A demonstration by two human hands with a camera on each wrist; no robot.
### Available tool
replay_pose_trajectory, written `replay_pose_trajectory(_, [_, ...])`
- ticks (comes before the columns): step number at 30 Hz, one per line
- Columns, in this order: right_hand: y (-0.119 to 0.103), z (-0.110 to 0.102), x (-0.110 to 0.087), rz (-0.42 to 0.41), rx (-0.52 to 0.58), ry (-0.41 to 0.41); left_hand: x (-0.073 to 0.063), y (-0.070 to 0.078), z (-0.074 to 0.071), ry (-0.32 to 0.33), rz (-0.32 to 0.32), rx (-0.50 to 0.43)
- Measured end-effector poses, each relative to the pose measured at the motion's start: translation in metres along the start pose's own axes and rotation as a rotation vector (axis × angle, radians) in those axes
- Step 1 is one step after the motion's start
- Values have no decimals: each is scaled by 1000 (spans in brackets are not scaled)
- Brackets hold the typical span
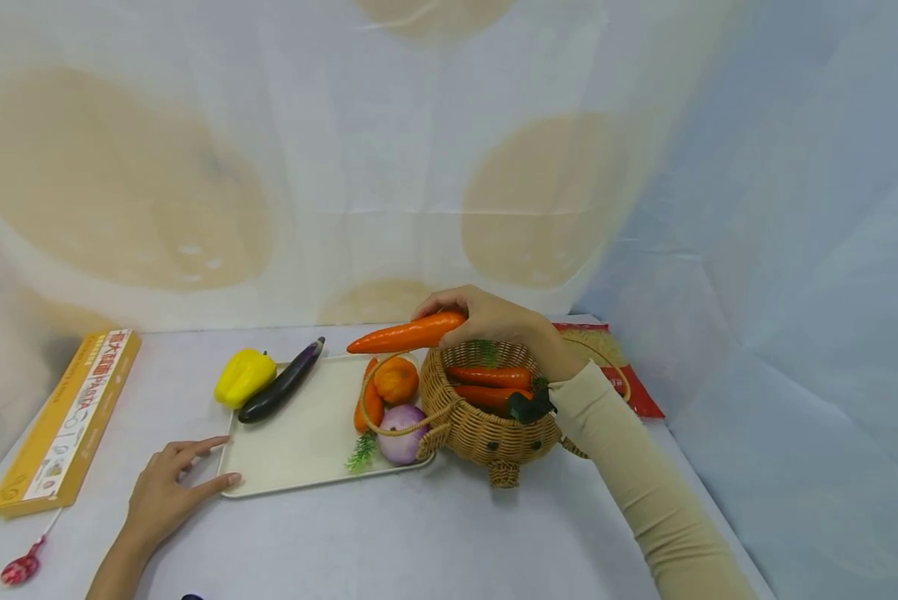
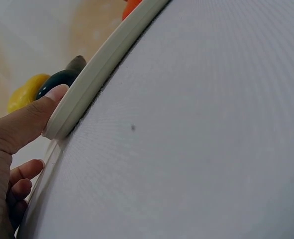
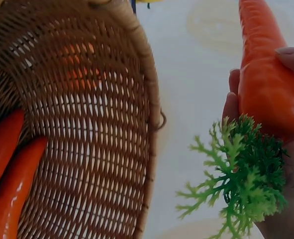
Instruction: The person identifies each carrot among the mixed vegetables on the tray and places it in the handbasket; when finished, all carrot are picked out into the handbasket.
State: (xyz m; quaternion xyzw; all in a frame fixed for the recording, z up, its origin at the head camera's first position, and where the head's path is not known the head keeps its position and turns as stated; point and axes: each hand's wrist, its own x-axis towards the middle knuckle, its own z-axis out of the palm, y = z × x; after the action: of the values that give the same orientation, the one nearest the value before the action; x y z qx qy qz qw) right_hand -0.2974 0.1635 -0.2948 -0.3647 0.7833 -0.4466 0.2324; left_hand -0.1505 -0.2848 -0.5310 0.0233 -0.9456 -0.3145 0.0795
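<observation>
My right hand (image 1: 486,321) grips an orange carrot (image 1: 407,333) above the wicker basket (image 1: 494,437), its tip pointing left over the tray (image 1: 298,467). The right wrist view shows the carrot's leafy green top (image 3: 241,184) beside my palm. More carrots (image 1: 491,377) lie inside the basket. My left hand (image 1: 165,490) rests at the tray's left end, thumb (image 2: 57,93) on the rim near the front corner. On the tray are a dark eggplant (image 1: 283,383), a carrot (image 1: 368,404), a small orange pumpkin (image 1: 397,381) and a purple onion (image 1: 402,435).
A yellow bell pepper (image 1: 244,377) sits at the tray's back left corner. To the left lie a yellow pasta box (image 1: 66,417) and a red lollipop (image 1: 21,568). A red packet (image 1: 639,392) lies behind the basket. The basket's handle (image 1: 364,400) leans over the tray.
</observation>
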Motion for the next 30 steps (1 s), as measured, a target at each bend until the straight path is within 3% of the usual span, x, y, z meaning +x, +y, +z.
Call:
replay_pose_trajectory(6, [4,-10,-11,31,-22,24,0,0,-1,-4,-5,0])
replay_pose_trajectory(12, [8,-29,-24,80,-45,-23,0,0,-2,6,4,-8])
replay_pose_trajectory(22, [19,-64,-50,232,-34,-64,1,0,-3,4,0,-11])
replay_pose_trajectory(30, [30,-72,-56,347,-72,-52,2,1,-4,-10,-15,-2])
